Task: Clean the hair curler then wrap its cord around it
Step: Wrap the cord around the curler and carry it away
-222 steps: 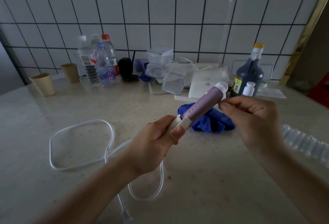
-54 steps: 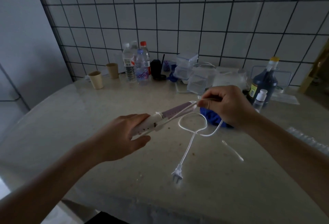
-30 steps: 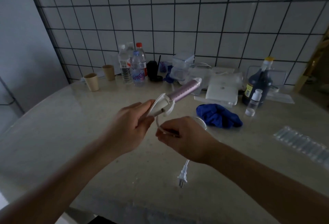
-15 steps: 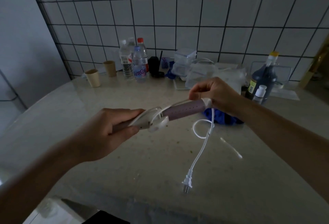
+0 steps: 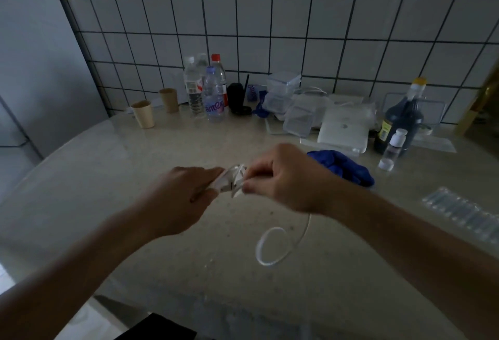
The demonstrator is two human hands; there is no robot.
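Both hands meet above the middle of the table (image 5: 108, 177): the left hand (image 5: 181, 199) is clenched around the white handle end of the hair curler (image 5: 229, 181), while the right hand (image 5: 283, 177) pinches the cord (image 5: 270, 245) against it. Most of the curler is hidden between them and blurred. Below the right wrist the cord hangs in a loose loop. A blue cloth (image 5: 343, 166) lies just behind the right hand.

White hair curler (image 5: 230, 181) held level above the surface, mostly hidden between two hands, only its pale handle end showing, turns of white cord (image 5: 272, 245) bunched there, the loose remainder trailing down in a blurred loop, plug unseen
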